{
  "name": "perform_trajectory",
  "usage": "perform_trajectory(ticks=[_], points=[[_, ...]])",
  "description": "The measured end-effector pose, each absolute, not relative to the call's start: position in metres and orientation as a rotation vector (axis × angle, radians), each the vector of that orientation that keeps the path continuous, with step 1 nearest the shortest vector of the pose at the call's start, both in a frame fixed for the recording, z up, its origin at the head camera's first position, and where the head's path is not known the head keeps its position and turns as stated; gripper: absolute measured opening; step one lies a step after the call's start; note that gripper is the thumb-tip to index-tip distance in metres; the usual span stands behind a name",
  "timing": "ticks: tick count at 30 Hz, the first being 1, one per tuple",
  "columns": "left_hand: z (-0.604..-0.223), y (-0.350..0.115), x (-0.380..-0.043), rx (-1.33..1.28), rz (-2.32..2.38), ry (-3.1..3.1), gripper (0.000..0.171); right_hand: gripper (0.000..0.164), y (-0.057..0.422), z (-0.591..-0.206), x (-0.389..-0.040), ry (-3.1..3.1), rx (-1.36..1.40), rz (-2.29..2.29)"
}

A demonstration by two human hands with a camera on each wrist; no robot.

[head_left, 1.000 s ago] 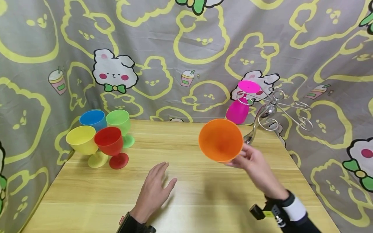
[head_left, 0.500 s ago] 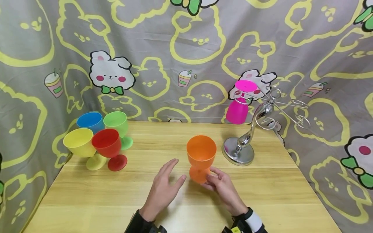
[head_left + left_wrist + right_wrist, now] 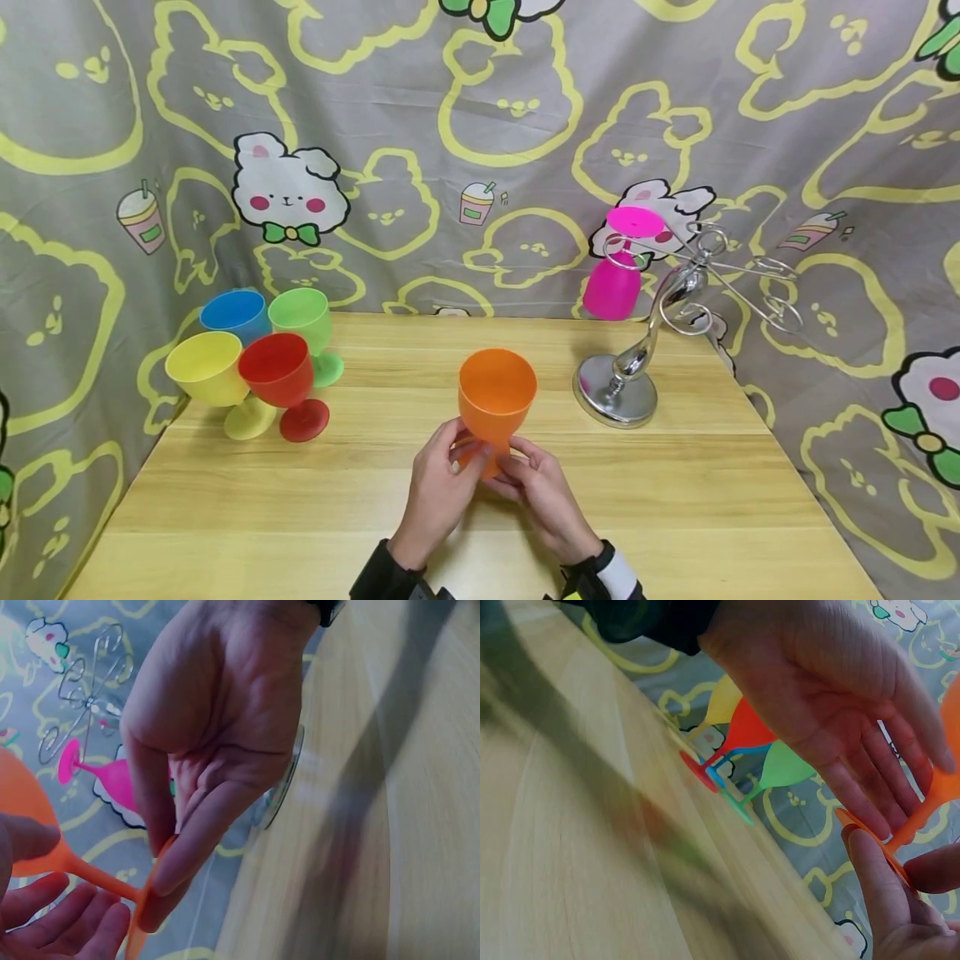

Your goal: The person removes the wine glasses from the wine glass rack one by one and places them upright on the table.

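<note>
An orange plastic goblet (image 3: pixel 497 383) is held upright between both hands above the middle of the table. My left hand (image 3: pixel 437 487) grips it around the stem and lower bowl; in the right wrist view the left thumb (image 3: pixel 934 754) lies along the bowl, with the fingers behind the stem. My right hand (image 3: pixel 546 500) pinches the foot from the right. In the left wrist view the goblet's foot (image 3: pixel 144 896) shows between the right thumb and fingers. Farther right, a magenta goblet (image 3: pixel 612 287) hangs upside down from a ring of a chrome rack (image 3: pixel 651 333).
At the left of the wooden table (image 3: pixel 637 533) stand blue (image 3: pixel 234 315), green (image 3: pixel 302 321), yellow (image 3: pixel 206 371) and red (image 3: pixel 276 367) goblets close together, upright. The rack's round base (image 3: pixel 617 392) is right of the hands. A patterned grey curtain (image 3: pixel 420 100) surrounds the table.
My right hand has brought the orange goblet leftward and down from near the rack to the middle. My left hand has moved right and taken hold of it.
</note>
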State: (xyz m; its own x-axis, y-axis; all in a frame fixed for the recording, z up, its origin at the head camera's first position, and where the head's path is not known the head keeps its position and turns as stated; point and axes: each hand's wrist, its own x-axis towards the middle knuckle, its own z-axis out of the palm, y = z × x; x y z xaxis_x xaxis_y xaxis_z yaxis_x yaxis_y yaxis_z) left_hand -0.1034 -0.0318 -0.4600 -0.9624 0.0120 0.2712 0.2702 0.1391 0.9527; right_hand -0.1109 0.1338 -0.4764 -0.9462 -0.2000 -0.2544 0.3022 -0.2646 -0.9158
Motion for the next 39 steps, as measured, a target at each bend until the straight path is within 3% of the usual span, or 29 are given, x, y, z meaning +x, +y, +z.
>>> perform_trajectory(ticks=[9,28,39], points=[[-0.462,-0.026,-0.104,-0.199,-1.827,-2.226,0.03,0.054,0.132,-0.475,-0.111,1.636,0.138,-2.302],[-0.46,-0.028,-0.106,-0.153,-1.742,-2.255,0.036,0.054,0.132,-0.473,-0.114,1.661,0.041,-2.219],[-0.457,-0.042,-0.112,-0.151,-1.698,-2.213,0.032,0.059,0.157,-0.458,-0.119,2.163,-0.152,-1.995]])
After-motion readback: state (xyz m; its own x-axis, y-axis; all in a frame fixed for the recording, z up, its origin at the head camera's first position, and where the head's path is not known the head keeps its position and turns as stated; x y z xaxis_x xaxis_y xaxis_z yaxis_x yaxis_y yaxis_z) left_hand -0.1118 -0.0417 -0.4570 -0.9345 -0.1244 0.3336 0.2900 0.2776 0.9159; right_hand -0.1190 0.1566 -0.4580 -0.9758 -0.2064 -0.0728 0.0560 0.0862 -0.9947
